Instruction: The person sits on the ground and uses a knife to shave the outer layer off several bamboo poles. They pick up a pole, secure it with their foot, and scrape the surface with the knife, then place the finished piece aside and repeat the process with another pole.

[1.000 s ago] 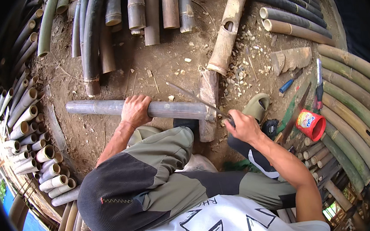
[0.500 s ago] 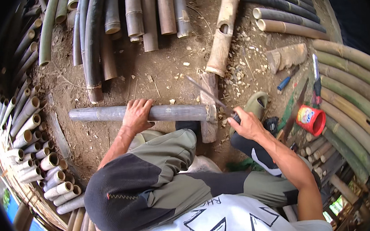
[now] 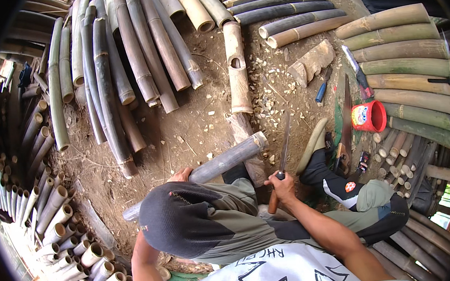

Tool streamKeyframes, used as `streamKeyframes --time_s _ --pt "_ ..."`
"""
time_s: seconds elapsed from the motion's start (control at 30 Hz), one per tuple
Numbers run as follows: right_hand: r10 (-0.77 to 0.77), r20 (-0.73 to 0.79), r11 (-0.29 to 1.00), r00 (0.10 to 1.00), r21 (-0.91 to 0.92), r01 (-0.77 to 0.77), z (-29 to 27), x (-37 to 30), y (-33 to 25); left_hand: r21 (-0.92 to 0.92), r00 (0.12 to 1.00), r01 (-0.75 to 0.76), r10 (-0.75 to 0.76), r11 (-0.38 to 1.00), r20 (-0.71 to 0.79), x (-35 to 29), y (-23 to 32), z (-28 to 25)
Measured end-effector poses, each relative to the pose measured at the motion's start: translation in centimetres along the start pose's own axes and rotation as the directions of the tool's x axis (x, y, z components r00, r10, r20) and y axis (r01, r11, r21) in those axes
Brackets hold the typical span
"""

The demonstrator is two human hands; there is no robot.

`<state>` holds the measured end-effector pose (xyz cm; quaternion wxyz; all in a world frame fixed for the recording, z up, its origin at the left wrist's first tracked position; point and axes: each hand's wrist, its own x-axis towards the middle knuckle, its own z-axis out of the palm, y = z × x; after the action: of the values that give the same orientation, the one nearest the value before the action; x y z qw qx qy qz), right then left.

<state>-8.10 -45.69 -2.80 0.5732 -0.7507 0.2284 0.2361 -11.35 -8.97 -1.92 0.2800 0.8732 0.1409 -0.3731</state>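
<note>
A dark bamboo tube (image 3: 224, 157) lies at a slant in front of my knees, its right end across a wooden block (image 3: 241, 129). My left hand (image 3: 181, 175) grips the tube near its middle; my raised knee hides most of that hand. Over on the right, my right hand (image 3: 282, 186) is closed around the brown wooden handle of a long-bladed knife (image 3: 285, 145). Its blade points away from me, beside the block and apart from the tube. Beyond the block lies a pale bamboo piece (image 3: 239, 93) with a hole cut in its side.
Bamboo poles (image 3: 140, 57) are spread at the far left, with stacked tubes (image 3: 60, 219) below. Right of me are a red bucket (image 3: 359, 118), a handsaw (image 3: 346, 138), a blue-handled tool (image 3: 322, 90) and green bamboo poles (image 3: 411, 65). Chips litter the dirt.
The knife has swung from pointing left over the block to pointing away from me, on the right. The tube now slants, its left end nearer me. My view has shifted too.
</note>
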Motion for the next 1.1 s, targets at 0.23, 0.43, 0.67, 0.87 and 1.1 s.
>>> streamKeyframes --time_s 0.23,0.43,0.67,0.87,1.1 --pt "0.051 -0.251 0.985 0.967 0.172 -0.007 1.9 2.8 -0.1 -0.097 0.994 -0.091 0.085 0.991 -0.062 0.6 0.4 1.1" --pt "-0.159 -0.276 0.969 0.948 0.140 0.203 -1.1 11.8 -8.0 -0.094 0.999 -0.045 0.043 0.995 -0.027 2.7 6.1 1.1" --pt "-0.502 -0.146 0.714 0.853 -0.626 0.313 -0.2 15.0 -16.6 -0.246 0.996 0.052 -0.069 0.968 -0.060 4.2 10.6 0.9" --pt "-0.811 0.141 0.257 0.567 -0.785 0.563 -1.4 15.1 -14.5 -0.204 0.972 0.112 -0.150 0.972 -0.180 2.4 7.3 3.8" --pt "-0.583 0.556 0.050 0.593 -0.704 0.709 2.6 9.8 -10.4 -0.188 0.955 0.166 -0.205 0.968 -0.215 1.6 7.6 4.8"
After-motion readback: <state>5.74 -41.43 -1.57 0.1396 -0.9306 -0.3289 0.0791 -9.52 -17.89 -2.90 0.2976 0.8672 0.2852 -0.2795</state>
